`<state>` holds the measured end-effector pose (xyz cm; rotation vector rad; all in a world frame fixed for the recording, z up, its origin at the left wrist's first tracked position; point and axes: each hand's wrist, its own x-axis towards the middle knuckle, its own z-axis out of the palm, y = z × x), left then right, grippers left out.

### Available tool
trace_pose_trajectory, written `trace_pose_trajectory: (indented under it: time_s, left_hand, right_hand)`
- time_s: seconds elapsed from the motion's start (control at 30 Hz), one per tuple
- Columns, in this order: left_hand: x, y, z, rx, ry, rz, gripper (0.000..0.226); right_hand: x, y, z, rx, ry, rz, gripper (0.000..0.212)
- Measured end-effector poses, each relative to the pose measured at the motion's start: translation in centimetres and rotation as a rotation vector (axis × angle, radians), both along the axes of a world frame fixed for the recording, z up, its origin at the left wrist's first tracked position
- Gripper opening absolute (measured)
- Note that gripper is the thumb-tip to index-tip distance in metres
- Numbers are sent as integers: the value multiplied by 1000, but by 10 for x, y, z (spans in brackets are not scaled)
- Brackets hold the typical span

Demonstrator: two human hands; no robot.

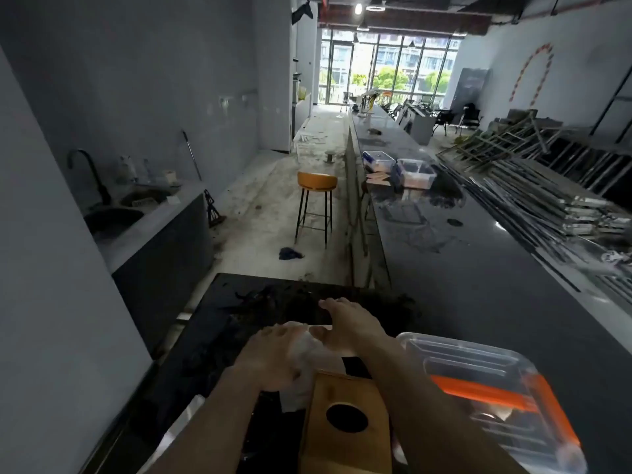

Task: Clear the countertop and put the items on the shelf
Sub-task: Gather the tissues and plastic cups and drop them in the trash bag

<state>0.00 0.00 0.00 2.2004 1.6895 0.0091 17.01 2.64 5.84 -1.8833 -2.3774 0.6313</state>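
My left hand (270,357) and my right hand (349,323) meet over a white crumpled tissue (307,350) above the dark countertop (478,302). The left hand grips the tissue from the left; the right hand rests on it with fingers spread forward. Just below the hands stands a wooden tissue box (345,425) with a round black hole in its top. To the right lies a clear plastic container (492,398) with an orange part inside. Dark crumbs (307,299) are scattered beyond the hands.
Further along the counter sit two clear lidded boxes (413,172) and some cardboard pieces (376,179). An orange bar stool (316,200) stands in the aisle, a blue rag (290,253) on the floor. A sink counter (136,213) lines the left wall; metal frames (547,186) lie right.
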Motion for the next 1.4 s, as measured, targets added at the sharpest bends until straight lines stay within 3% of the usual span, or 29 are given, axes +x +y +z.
trace_pose_trajectory:
  time_s: [0.17,0.33,0.47,0.57,0.73,0.87,0.97,1.07,1.2,1.27,1.4]
  left_hand:
    - [5,-6,-23,9,103,-30,76]
    - [4,-9,-31,145,264,21,52]
    - [-2,-11,-33,192,80,153,17]
    - [-11,-12,-33,211,-22,190,15]
    - [-23,-13,-29,250,9,180,15]
    - [-28,-13,-17,358,-178,258,8]
    - [-32,-9,-5,416,-322,249,12]
    - [-38,-9,5,462,-417,172,16]
    - [-61,-25,5,425,-498,338,38]
    - [-78,-40,3,294,-421,406,54]
    - [-102,-77,-3,13,46,431,88]
  right_hand:
    - [-1,0,-15,-68,-32,7,61]
    - [-2,0,-29,-112,-35,13,58]
    - [-4,2,-38,-107,13,3,62]
    - [-6,5,-40,-57,64,-1,69]
    - [-13,5,-41,-78,71,46,79]
    - [-19,3,-41,-56,100,103,80]
    - [-28,-4,-35,55,170,101,75]
    - [-38,-9,-25,172,193,106,52]
    - [-50,-18,-14,233,193,111,26]
    - [-58,-23,-12,250,199,127,21]
    - [-76,-34,-16,298,189,193,19]
